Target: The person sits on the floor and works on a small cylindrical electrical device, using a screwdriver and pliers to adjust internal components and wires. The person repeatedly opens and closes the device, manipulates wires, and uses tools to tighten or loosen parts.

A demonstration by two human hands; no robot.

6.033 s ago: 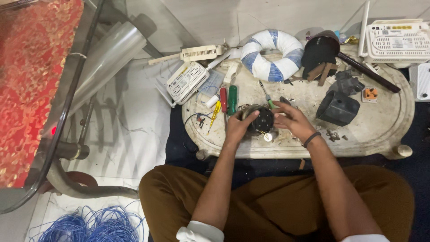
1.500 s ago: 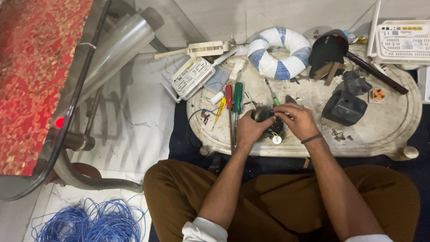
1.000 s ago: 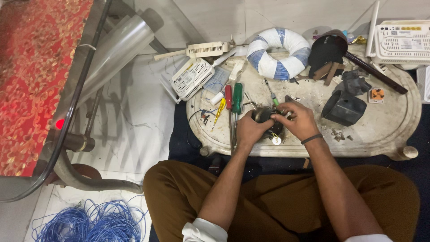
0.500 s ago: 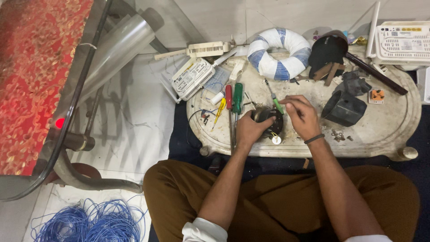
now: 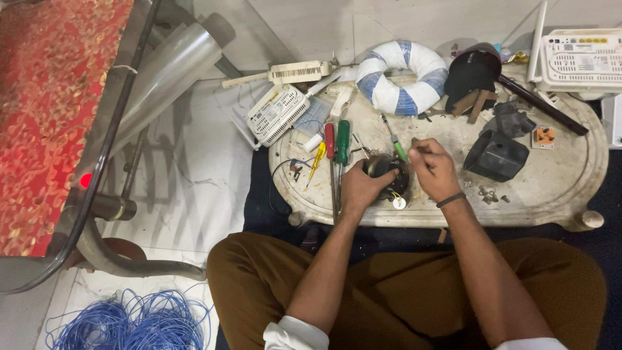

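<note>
A worn oval surface (image 5: 557, 194) fills the centre right of the frame, bearing a white-and-blue ring (image 5: 403, 78) at upper centre and a black housing (image 5: 495, 155) to the right. At mid-frame, the left hand (image 5: 359, 188) has its fingers wrapped around a small dark motor (image 5: 387, 174) resting near the surface's front edge. Just right, the right hand (image 5: 433, 170) pinches a green screwdriver (image 5: 395, 144) over the motor.

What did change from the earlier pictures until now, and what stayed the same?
The right hand has picked up a small green-handled screwdriver that earlier lay on the tray, and now holds it at the dark round part. The left hand stays gripping that part. The red and green screwdrivers beside it have not moved.
</note>
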